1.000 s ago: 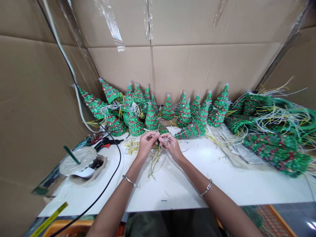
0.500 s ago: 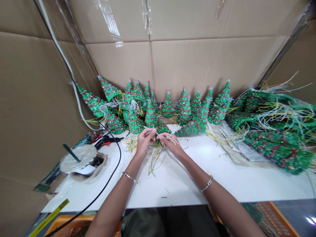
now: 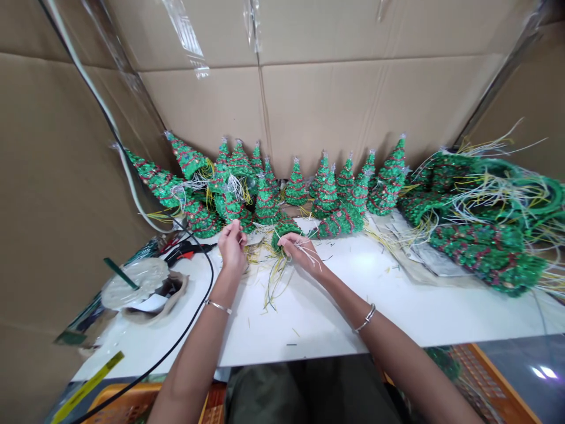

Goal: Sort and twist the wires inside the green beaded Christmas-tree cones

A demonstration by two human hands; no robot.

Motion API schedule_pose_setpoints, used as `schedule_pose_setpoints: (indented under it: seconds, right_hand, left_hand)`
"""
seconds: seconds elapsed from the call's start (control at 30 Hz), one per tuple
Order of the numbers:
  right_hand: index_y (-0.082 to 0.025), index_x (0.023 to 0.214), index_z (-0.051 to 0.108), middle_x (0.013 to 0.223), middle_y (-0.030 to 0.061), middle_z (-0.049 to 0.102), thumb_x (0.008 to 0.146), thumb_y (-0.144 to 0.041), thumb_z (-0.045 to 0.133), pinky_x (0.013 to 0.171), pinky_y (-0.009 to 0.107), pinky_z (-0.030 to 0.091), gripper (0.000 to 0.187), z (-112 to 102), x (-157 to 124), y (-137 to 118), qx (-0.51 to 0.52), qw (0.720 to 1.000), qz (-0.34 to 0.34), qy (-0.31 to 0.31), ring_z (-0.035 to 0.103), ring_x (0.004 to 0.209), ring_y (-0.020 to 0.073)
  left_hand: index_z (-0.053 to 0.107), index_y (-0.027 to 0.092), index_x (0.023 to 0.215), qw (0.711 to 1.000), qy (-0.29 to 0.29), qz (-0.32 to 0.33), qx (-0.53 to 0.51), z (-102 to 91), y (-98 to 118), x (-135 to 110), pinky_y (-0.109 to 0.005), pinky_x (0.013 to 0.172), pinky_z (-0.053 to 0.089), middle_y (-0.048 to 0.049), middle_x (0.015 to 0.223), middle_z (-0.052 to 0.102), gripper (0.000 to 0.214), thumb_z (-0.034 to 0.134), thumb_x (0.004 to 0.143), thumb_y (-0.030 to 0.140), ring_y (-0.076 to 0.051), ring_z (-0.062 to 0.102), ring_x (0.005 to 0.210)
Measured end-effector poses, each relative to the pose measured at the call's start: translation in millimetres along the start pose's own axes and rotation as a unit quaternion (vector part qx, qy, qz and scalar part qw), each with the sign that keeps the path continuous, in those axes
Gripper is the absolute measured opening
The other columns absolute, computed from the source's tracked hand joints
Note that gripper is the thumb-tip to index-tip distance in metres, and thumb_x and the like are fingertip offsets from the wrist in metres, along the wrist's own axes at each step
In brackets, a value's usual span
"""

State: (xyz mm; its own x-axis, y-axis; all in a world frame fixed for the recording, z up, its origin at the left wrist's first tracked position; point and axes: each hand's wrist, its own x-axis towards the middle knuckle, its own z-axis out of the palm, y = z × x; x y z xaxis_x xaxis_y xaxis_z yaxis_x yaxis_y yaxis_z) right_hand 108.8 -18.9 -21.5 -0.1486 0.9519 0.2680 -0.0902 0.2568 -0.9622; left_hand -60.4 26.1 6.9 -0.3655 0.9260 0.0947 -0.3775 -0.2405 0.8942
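My right hand (image 3: 299, 252) is closed around the base of a small green sequinned tree (image 3: 282, 228) with white and yellow wires hanging from it onto the white table (image 3: 335, 306). My left hand (image 3: 232, 246) has its fingers pinched together to the left of that tree, beside a heap of yellow wire offcuts (image 3: 258, 253); whether a thin strand is in the pinch is too fine to see. Both wrists carry silver bangles.
A row of finished green trees (image 3: 326, 191) lines the cardboard back wall. A heap of trees with loose wires (image 3: 481, 224) fills the right. At left lie a lidded plastic cup with a green straw (image 3: 132, 282), red-handled pliers (image 3: 185, 254) and a black cable (image 3: 194, 312). An orange crate (image 3: 481, 377) sits below the table.
My left hand has pulled away to the left from my right hand, which keeps hold of the small tree. The view has tilted slightly down.
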Motion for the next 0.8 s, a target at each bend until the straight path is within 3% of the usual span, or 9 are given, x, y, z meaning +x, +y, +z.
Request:
schedule_pose_setpoints:
  seconds: [0.1, 0.17, 0.23, 0.3, 0.4, 0.57, 0.8]
  right_hand:
    - [-0.018, 0.083, 0.060, 0.061, -0.0013, 0.058, 0.083, -0.050, 0.054, 0.060, 0.025, 0.037, 0.032, 0.4, 2.6, -2.0, 0.013, 1.000, -0.006, -0.016, 0.050, 0.060, 0.0125]
    - [-0.019, 0.083, 0.057, 0.058, -0.0024, 0.057, 0.084, -0.049, 0.052, 0.060, 0.024, 0.037, 0.030, -1.6, 5.0, -2.1, 0.015, 1.000, -0.002, -0.021, 0.049, 0.059, 0.0121]
    - [-0.020, 0.083, 0.054, 0.052, -0.0059, 0.048, 0.085, -0.049, 0.051, 0.055, 0.023, 0.033, 0.030, -4.7, 6.9, -1.4, 0.023, 0.999, 0.010, -0.029, 0.042, 0.052, 0.0106]
    - [-0.020, 0.083, 0.053, 0.053, -0.0076, 0.040, 0.084, -0.051, 0.051, 0.052, 0.022, 0.028, 0.031, -7.5, 7.7, -1.2, 0.032, 0.999, 0.013, -0.038, 0.035, 0.050, 0.0095]
    - [-0.020, 0.079, 0.051, 0.063, -0.0056, 0.042, 0.081, -0.052, 0.057, 0.053, 0.022, 0.029, 0.033, -9.2, 6.8, -4.3, 0.031, 0.998, 0.013, -0.052, 0.037, 0.056, 0.0094]
    - [-0.019, 0.077, 0.049, 0.069, -0.0047, 0.047, 0.075, -0.045, 0.066, 0.059, 0.022, 0.036, 0.031, -7.6, 5.6, -8.5, 0.034, 0.996, 0.036, -0.068, 0.043, 0.065, 0.0106]
    - [-0.018, 0.100, 0.060, 0.093, 0.0024, 0.061, 0.080, -0.041, 0.063, 0.081, 0.031, 0.044, 0.032, -6.5, 9.6, 6.2, 0.022, 0.994, -0.029, -0.104, 0.056, 0.085, 0.0171]
  left_hand:
    - [0.050, 0.017, 0.059, 0.994, -0.032, 0.028, 0.099, 4.1, 2.1, -8.6, -0.021, 0.042, 0.024, 0.0053, 0.052, 0.043, 0.042, 0.069, 0.072, 0.052, -0.006, 0.035, 0.043]
    - [0.048, 0.017, 0.053, 0.978, -0.059, 0.105, 0.169, 10.1, 4.3, -21.8, -0.022, 0.047, 0.027, 0.0046, 0.050, 0.039, 0.044, 0.065, 0.078, 0.051, -0.008, 0.034, 0.046]
    - [0.054, 0.018, 0.059, 0.954, -0.110, 0.180, 0.212, 15.9, 6.7, -36.4, -0.022, 0.052, 0.031, 0.0032, 0.055, 0.045, 0.035, 0.066, 0.079, 0.044, -0.009, 0.039, 0.053]
    - [0.063, 0.019, 0.074, 0.925, -0.193, 0.209, 0.252, 19.7, 7.7, -48.3, -0.022, 0.056, 0.033, 0.0019, 0.064, 0.053, 0.019, 0.070, 0.076, 0.037, -0.011, 0.043, 0.058]
    - [0.065, 0.022, 0.090, 0.897, -0.247, 0.216, 0.297, 21.8, 4.5, -57.5, -0.023, 0.058, 0.034, 0.0014, 0.072, 0.057, 0.019, 0.072, 0.074, 0.031, -0.012, 0.046, 0.060]
    - [0.064, 0.022, 0.094, 0.917, -0.235, 0.169, 0.273, 21.5, -2.2, -54.4, -0.023, 0.058, 0.034, 0.0016, 0.072, 0.057, 0.024, 0.073, 0.074, 0.032, -0.012, 0.047, 0.059]
    - [0.073, 0.021, 0.081, 0.898, -0.286, 0.197, 0.271, 20.0, -5.6, -43.9, -0.025, 0.065, 0.040, -0.0035, 0.082, 0.062, 0.013, 0.068, 0.078, 0.033, -0.015, 0.054, 0.073]
